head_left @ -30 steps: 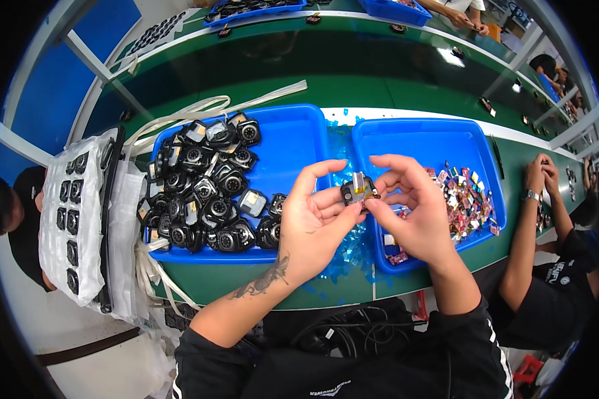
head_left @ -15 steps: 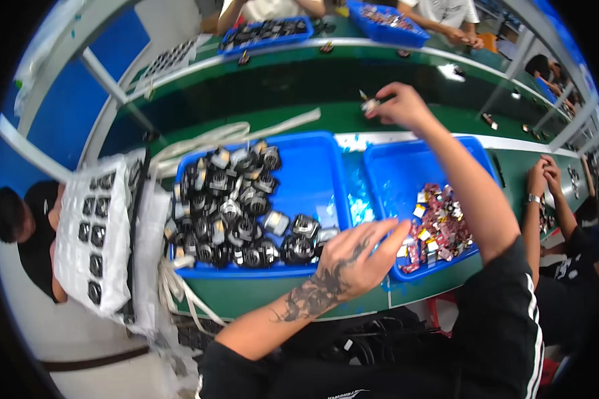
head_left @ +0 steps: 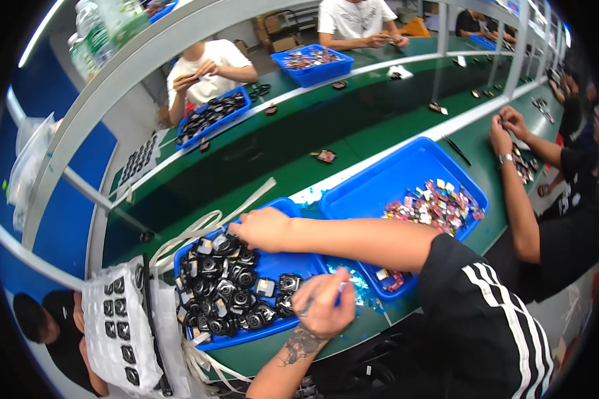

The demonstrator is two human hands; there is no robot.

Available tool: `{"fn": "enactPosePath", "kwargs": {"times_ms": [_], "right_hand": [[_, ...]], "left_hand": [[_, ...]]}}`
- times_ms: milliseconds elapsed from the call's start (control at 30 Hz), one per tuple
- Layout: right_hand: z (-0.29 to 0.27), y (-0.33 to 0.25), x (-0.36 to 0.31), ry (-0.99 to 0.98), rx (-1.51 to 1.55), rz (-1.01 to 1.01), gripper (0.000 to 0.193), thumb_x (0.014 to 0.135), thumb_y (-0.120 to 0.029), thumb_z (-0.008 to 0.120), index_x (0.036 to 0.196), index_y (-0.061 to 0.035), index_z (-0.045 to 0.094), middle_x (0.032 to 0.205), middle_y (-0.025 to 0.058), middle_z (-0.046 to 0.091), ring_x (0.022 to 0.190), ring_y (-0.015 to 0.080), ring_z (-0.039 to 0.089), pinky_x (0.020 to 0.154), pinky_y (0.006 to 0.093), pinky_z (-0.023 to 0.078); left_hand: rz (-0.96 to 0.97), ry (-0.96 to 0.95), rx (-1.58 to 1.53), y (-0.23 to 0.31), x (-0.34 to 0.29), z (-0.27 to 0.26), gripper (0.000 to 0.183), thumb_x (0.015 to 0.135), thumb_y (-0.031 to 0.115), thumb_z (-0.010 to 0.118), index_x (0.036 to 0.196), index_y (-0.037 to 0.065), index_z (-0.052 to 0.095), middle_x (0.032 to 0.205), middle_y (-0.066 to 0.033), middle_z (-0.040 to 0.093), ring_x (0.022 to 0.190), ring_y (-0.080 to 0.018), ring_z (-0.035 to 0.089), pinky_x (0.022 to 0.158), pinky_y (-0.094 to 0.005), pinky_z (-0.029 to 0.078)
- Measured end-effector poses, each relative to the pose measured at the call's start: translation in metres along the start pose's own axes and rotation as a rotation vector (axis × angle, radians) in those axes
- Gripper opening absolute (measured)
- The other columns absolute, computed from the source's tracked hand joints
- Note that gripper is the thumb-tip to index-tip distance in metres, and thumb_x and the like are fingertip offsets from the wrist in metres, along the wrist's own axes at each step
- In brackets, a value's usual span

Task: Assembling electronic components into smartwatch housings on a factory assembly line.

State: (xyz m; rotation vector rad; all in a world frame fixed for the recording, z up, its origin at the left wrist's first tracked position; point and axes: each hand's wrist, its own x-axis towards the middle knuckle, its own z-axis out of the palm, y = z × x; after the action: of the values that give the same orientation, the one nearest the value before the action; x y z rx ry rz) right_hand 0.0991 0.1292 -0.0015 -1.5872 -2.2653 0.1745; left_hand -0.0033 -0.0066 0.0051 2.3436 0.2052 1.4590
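Observation:
My right hand [head_left: 263,229] reaches across to the far side of a blue tray [head_left: 281,265] heaped with black housings [head_left: 236,292], round and lens-like at the front. Its fingertips meet the housings there; whether they grip one is hidden. Over the tray's near right corner is my left hand [head_left: 324,306], its fingers curled together around something small that I cannot make out. A second blue tray [head_left: 366,186], partly beneath my right forearm, holds a pile of small red and white circuit pieces [head_left: 436,206]. A small assembled part [head_left: 326,156] lies on the green belt [head_left: 279,143].
White strapping [head_left: 193,233] lies beside the housings tray. At the left stands a wrapped stack of trays [head_left: 123,326] with black parts. A metal frame [head_left: 100,86] arches overhead. A co-worker's hands [head_left: 506,126] are at the right; others sit across the belt.
My right hand has come back from the belt to the housings, and a part now lies on the belt. The left hand's fingers have curled in. The view has swung right.

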Motion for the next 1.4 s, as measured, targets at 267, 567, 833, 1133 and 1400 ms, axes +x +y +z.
{"fn": "enactPosePath", "kwargs": {"times_ms": [267, 567, 833, 1133, 1400], "right_hand": [[-0.069, -0.023, -0.07, 0.433, 0.115, -0.101, 0.019, 0.075, -0.012, 0.069, 0.091, -0.0047, 0.06, 0.093, 0.0108, 0.056, 0.091, 0.0314, 0.061, 0.071, 0.0419, 0.053], [-0.131, 0.006, -0.195, 0.403, 0.476, 0.333, 0.036, 0.072, -0.011, 0.079, 0.106, -0.0038, 0.066, 0.104, 0.0115, 0.06, 0.1, 0.0298, 0.061, 0.085, 0.0395, 0.05], [-0.134, 0.102, -0.272, 0.114, -0.012, 0.584, 0.013, 0.075, -0.008, 0.07, 0.086, -0.0012, 0.068, 0.078, 0.0135, 0.068, 0.073, 0.029, 0.065, 0.07, 0.0373, 0.051], [-0.125, 0.028, -0.234, 0.541, 0.615, 0.515, 0.009, 0.086, 0.001, 0.064, 0.094, -0.0004, 0.06, 0.083, 0.0015, 0.062, 0.077, 0.0071, 0.06, 0.071, 0.0237, 0.05], [-0.098, -0.02, -0.187, 0.182, 1.091, 0.388, 0.007, 0.09, -0.005, 0.065, 0.093, 0.0002, 0.061, 0.085, 0.001, 0.062, 0.08, 0.0063, 0.058, 0.075, 0.0229, 0.049]], "left_hand": [[-1.104, 0.546, -0.809, -0.012, 0.027, -0.018, 0.042, 0.102, 0.042, 0.038, 0.121, 0.006, 0.045, 0.104, -0.0083, 0.053, 0.083, -0.0141, 0.054, 0.057, -0.0277, 0.045], [-1.275, 0.24, -1.278, -0.027, 0.017, -0.033, 0.027, 0.101, 0.016, 0.043, 0.124, 0.002, 0.045, 0.104, -0.0206, 0.063, 0.076, -0.024, 0.061, 0.064, -0.0321, 0.052], [-1.25, 0.181, -1.217, -0.028, 0.014, -0.027, 0.038, 0.087, -0.006, 0.059, 0.121, 0.009, 0.047, 0.111, -0.0163, 0.061, 0.087, -0.0206, 0.06, 0.073, -0.0273, 0.048], [-1.079, -0.008, -0.992, -0.029, 0.014, -0.017, 0.033, 0.094, 0.003, 0.055, 0.128, 0.003, 0.054, 0.116, -0.0103, 0.059, 0.092, -0.0114, 0.057, 0.076, -0.0236, 0.046], [-0.812, -0.236, -0.561, -0.019, 0.012, -0.013, 0.024, 0.081, 0.012, 0.075, 0.104, 0.007, 0.071, 0.101, -0.0042, 0.058, 0.085, -0.0096, 0.054, 0.066, -0.0228, 0.043]]}}
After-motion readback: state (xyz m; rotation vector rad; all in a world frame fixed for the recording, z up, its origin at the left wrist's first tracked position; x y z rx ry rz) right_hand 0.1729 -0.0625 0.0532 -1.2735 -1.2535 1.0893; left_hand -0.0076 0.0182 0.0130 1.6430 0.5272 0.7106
